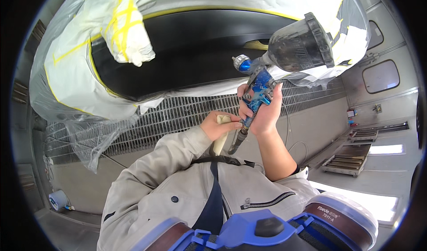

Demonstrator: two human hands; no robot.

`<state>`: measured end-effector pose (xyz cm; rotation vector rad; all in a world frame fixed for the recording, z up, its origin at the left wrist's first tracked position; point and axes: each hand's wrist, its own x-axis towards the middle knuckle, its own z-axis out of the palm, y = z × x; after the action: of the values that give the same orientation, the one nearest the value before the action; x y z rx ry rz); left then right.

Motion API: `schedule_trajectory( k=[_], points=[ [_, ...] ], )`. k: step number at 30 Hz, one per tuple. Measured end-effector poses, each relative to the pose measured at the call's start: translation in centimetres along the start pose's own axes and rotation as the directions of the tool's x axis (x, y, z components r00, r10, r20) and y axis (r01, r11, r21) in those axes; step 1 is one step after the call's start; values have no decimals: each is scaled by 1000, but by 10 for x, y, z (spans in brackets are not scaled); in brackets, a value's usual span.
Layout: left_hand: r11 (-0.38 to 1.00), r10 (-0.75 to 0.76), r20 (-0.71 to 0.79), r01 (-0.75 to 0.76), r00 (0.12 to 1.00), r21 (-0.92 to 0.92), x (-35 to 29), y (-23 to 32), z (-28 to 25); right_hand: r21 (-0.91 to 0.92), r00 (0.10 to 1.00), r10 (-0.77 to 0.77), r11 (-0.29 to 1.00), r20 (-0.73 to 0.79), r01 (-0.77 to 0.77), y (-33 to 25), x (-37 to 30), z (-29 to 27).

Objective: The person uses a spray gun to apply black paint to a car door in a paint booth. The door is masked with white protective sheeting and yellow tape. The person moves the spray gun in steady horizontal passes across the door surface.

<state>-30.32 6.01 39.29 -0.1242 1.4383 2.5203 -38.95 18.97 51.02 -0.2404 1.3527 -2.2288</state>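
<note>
My right hand (pixel 269 113) is wrapped round the handle of a blue spray gun (pixel 259 87), held up in front of my chest. A dark, paint-dusted cup (pixel 296 46) sits on the gun, tilted to the right. In my left hand (pixel 217 126) is a folded cream cloth (pixel 219 143). The fingertips of that hand meet the bottom of the gun's handle, beside the dark hose fitting (pixel 239 141). Beyond the gun lies a glossy black car panel (pixel 191 42), framed by white masking sheet (pixel 66 73) and yellow tape (pixel 213 9).
A wrapped, taped bulge (pixel 126 35) sticks out from the panel's left part. Loose clear film (pixel 91 139) hangs at the left over a floor grating (pixel 178 113). A thin hose (pixel 302 145) loops on the floor. At the far left stands a white bucket (pixel 58 200).
</note>
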Motion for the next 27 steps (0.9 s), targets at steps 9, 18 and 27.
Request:
schedule_trajectory(
  k=[9,18,27],
  points=[
    [996,44,110,-35,993,-81,-21,9,-33,-152,996,-76,986,-55,67,20,-5,52],
    [974,114,315,-169,942,151,-31,-3,-45,-80,977,-130,990,-168,118,7,-2,65],
    [365,-296,-31,143,955,920,-50,-173,-218,-175,979,-158,975,-127,135,-88,-9,55]
  ],
)
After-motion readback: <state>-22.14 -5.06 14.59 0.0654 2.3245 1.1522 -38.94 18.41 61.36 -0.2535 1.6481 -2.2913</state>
